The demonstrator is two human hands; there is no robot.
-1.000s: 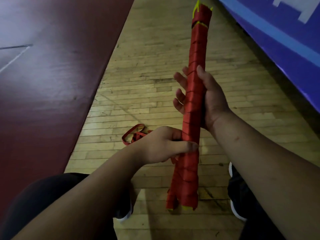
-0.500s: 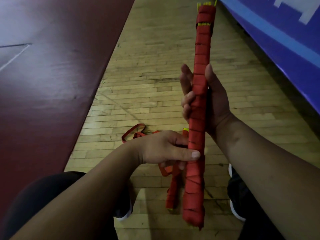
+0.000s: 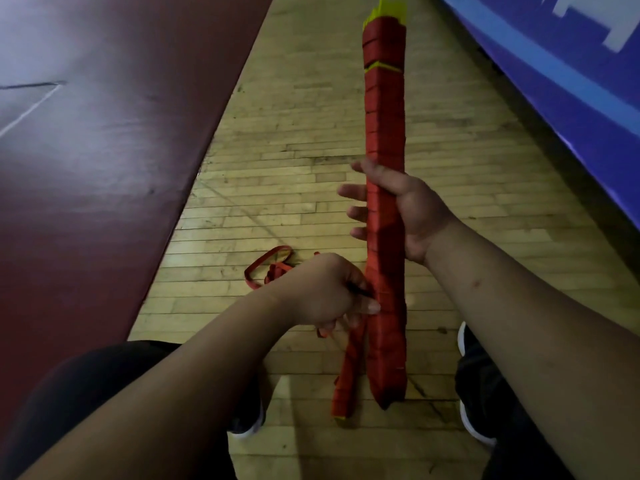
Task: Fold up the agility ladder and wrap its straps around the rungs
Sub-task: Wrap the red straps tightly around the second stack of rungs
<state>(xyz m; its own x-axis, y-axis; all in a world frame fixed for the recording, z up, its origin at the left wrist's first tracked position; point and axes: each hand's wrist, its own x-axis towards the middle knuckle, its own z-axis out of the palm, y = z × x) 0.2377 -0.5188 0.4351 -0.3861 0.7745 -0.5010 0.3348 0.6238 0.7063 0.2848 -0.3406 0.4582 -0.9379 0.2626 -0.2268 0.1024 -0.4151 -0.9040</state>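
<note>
Plank flooring point(image 3: 294, 150) of pale wood runs between a glossy maroon mat point(image 3: 104, 168) at left and a blue panel point(image 3: 554, 64) at right. Upright above it, the agility ladder point(image 3: 384, 116) is a long bundle wrapped in red webbing, with yellow rung tips. The right hand point(image 3: 415, 213) grips its middle. The left hand point(image 3: 325, 292) pinches the strap point(image 3: 275, 271) low beside it, slack looping across the floor.

Gym: hardwood court floor point(image 3: 311, 140), mats point(image 3: 104, 150).

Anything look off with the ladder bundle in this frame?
Yes. Near the bottom, one red piece splays out left of the main bundle instead of lying flush, and loose strap lies looped on the floor beyond the left hand.
</note>
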